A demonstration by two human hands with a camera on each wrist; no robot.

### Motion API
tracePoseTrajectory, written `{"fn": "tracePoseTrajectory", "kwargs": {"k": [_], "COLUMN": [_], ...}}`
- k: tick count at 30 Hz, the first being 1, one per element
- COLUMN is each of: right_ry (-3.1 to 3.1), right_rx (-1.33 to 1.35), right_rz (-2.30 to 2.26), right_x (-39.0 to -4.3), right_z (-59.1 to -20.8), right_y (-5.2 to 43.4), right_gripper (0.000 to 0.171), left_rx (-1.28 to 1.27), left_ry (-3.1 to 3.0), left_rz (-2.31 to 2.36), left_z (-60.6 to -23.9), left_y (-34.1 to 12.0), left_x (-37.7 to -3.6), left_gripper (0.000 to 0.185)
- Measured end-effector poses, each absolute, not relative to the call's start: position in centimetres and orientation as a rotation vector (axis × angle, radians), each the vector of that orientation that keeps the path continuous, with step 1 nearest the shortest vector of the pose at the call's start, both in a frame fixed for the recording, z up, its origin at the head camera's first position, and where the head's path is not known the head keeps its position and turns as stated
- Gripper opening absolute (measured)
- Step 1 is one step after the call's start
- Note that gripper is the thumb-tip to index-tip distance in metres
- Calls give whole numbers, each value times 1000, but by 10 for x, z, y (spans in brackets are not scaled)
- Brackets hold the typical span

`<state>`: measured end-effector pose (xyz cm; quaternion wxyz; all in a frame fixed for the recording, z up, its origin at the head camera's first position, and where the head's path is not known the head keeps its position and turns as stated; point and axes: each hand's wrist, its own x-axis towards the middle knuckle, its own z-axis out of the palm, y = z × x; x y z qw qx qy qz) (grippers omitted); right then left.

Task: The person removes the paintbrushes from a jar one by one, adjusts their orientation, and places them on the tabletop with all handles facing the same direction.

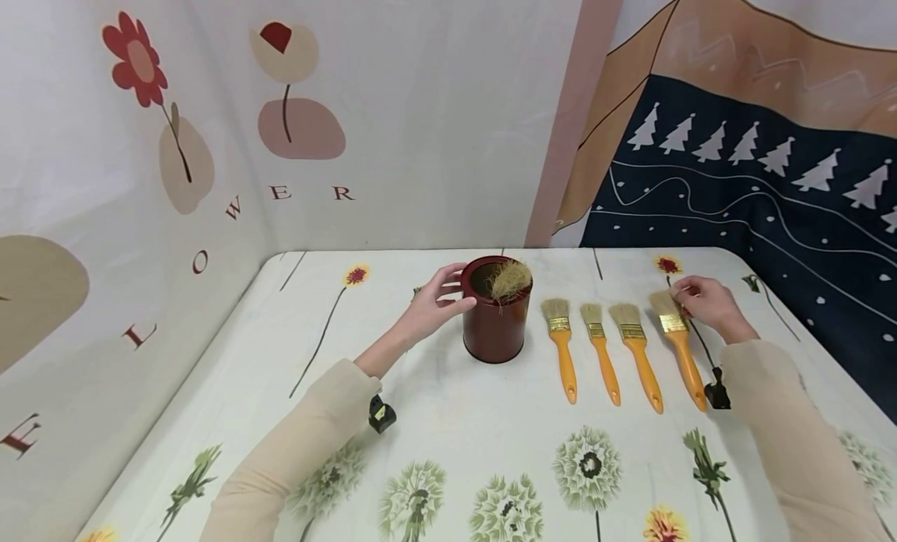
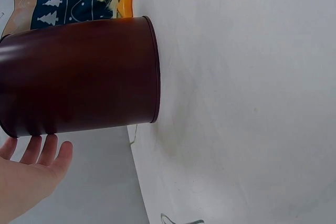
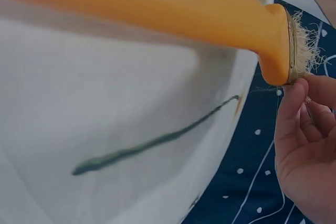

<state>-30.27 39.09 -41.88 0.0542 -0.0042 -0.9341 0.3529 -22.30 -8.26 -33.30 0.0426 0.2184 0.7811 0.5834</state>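
Observation:
A dark red can [image 1: 494,328] stands upright on the table, a tuft of straw-coloured fibres [image 1: 511,279] poking over its rim. My left hand [image 1: 440,299] is at the can's left side, its fairly straight fingers [image 2: 49,148] touching the wall. Four paintbrushes lie in a row to the right, all with orange handles and pale bristles. At the rightmost paintbrush [image 1: 683,351], my right hand [image 1: 704,302] pinches the bristle end between thumb and index finger, close to the metal band. The right wrist view shows frayed bristles [image 3: 307,45] just above those fingertips.
The other paintbrushes, a left one [image 1: 563,347], a narrower one [image 1: 599,351] and a third [image 1: 635,353], lie between can and right hand. A flower-printed cloth [image 1: 420,402] covers the table. Hanging printed fabric [image 1: 434,137] stands behind and at both sides.

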Motion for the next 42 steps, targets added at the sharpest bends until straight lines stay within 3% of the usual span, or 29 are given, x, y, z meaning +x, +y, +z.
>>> {"fn": "tracePoseTrajectory", "kwargs": {"k": [6,17,23,30,42], "right_ry": [-2875,-2965,-2947,-2811,-2768], "right_rx": [-54,-220,-224,-73,82], "right_rz": [1008,1082,1042,894,959], "right_x": [-273,-271,-290,-328,-328], "right_z": [-389,-389,-407,-448,-441], "right_y": [360,360,380,410,365], "right_gripper": [29,30,33,48,40], "left_rx": [684,682,680,696,698], "left_ry": [2384,2413,2391,2378,2392], "left_rz": [1802,1821,1821,1802,1796], "left_z": [-338,-363,-355,-336,-338], "left_y": [-84,-86,-86,-83,-83], "left_x": [-226,-246,-240,-227,-227], "left_gripper": [59,60,60,59,58]}}
